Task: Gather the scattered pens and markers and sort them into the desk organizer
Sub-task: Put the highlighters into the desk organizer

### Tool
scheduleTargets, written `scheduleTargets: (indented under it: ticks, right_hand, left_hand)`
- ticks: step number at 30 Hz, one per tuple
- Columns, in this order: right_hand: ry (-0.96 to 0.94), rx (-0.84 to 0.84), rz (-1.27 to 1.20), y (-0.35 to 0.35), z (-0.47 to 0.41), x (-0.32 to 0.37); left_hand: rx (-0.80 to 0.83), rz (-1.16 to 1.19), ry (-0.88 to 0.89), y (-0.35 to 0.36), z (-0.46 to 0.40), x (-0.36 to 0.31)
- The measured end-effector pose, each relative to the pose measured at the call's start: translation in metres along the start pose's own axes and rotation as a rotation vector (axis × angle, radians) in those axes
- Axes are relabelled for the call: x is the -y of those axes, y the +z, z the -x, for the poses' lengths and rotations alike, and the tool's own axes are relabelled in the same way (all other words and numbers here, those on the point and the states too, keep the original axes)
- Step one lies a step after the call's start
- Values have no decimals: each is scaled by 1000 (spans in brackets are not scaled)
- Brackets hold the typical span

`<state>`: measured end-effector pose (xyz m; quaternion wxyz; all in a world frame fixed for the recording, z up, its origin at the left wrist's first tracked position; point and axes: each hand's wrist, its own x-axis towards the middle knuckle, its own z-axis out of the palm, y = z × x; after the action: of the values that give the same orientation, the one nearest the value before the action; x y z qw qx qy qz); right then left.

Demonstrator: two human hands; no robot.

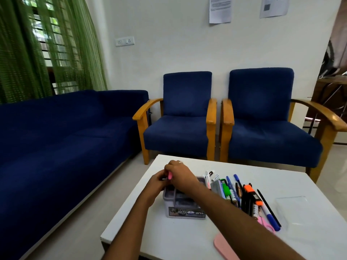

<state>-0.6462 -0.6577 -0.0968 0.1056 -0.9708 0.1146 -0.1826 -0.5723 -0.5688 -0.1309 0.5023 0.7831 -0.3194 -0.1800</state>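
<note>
A white table (234, 241) carries everything. On it stands a grey desk organizer (183, 207), its front label facing the camera. Just to the right of the organizer lies a loose spread of pens and markers (242, 196) — an orange highlighter (252, 196), a green marker (226, 188) and several blue pens among them. Further right of the organizer lies a clear plastic sheet (293, 205), and to the organizer's near right — at the table's front edge — a pink flat object (225, 248).

Left hand (156, 182) and right hand (179, 173) meet, fingers curled (ring on right); forearms extended.
</note>
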Motion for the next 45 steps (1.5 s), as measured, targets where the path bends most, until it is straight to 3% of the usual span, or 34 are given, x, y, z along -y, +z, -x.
scheduleTargets:
  ticks: [3,6,9,11,14,17,22,28,31,33,36,39,42,45]
  right_hand:
    - [-7,-47,-2,3,7,-5]
    - [34,-174,-44,-8,18,-20]
    - [227,-351,-76,-22,36,-54]
    - [426,-341,-92,-27,51,-86]
    - [652,-77,-18,-26,74,-133]
    - [601,236,26,-22,84,-150]
    - [544,465,36,-29,82,-147]
    - [544,270,109,-28,76,-146]
    - [711,-13,35,-38,71,-144]
    - [770,-230,-141,-48,63,-142]
    - [721,-358,-686,-65,46,-118]
    - [509,-129,-947,-74,32,-75]
    - [301,51,-624,-60,20,-34]
    - [178,64,-336,-42,8,-7]
  left_hand:
    - [-46,35,18,4,0,-4]
    - [-65,-90,59,10,-2,-8]
    - [-89,-229,115,15,-1,-10]
    - [-86,-318,140,16,-2,-13]
    - [-78,-399,148,17,-6,-14]
    - [-81,-444,153,18,-8,-12]
    - [-110,-412,141,19,-8,-10]
    - [-132,-305,65,17,-7,-7]
    - [-136,-241,25,18,-9,-5]
    - [-140,-171,-15,18,-10,-3]
    - [-146,-49,-78,20,-11,0]
    - [-135,100,-162,21,-10,0]
    - [-121,147,-215,21,-12,-1]
    - [-48,52,-203,17,-12,-3]
